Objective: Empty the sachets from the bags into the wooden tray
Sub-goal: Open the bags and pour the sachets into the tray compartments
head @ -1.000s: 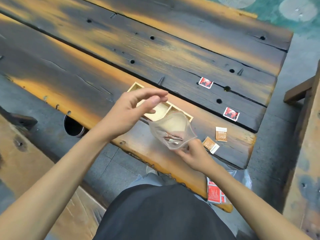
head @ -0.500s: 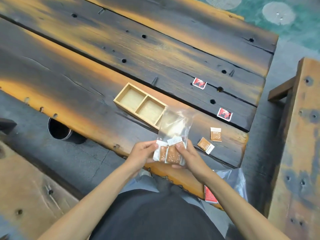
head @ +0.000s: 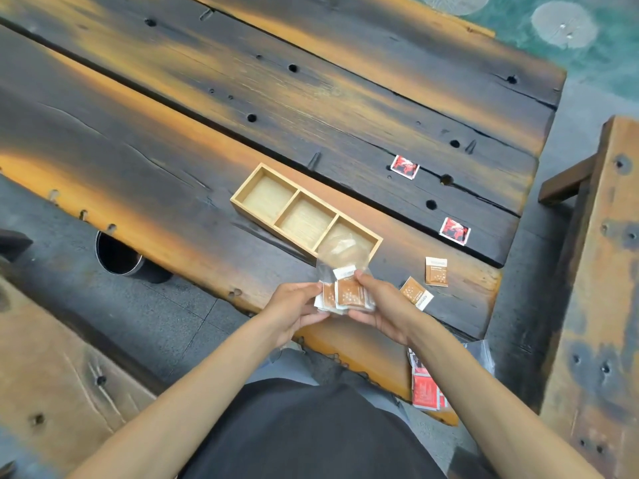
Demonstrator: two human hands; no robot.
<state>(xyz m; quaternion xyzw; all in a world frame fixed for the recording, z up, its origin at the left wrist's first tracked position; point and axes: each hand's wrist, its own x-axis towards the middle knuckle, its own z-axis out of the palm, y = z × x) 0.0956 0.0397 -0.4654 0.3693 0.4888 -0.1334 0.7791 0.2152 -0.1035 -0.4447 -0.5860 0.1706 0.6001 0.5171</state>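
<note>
A clear plastic bag (head: pixel 342 257) with several brown sachets (head: pixel 349 293) in its lower part is held over the table's near edge. My left hand (head: pixel 294 307) grips its left side and my right hand (head: pixel 380 305) grips its right side, thumb on the sachets. The wooden tray (head: pixel 276 221) has three empty compartments and lies just beyond the bag. Two brown sachets (head: pixel 436 271) (head: pixel 415 292) lie loose on the table to the right. A second clear bag with red sachets (head: pixel 427 388) rests at the table's edge under my right forearm.
Two red-and-black sachets (head: pixel 404 167) (head: pixel 454 230) lie farther right on the dark plank table (head: pixel 173 150). A dark round bin (head: pixel 119 254) stands on the floor below the table's near edge. A wooden bench (head: pixel 598 305) runs along the right.
My left hand came down from above the tray and took hold of the bag's left side. The bag now stands upright in both hands, nearer my body.
</note>
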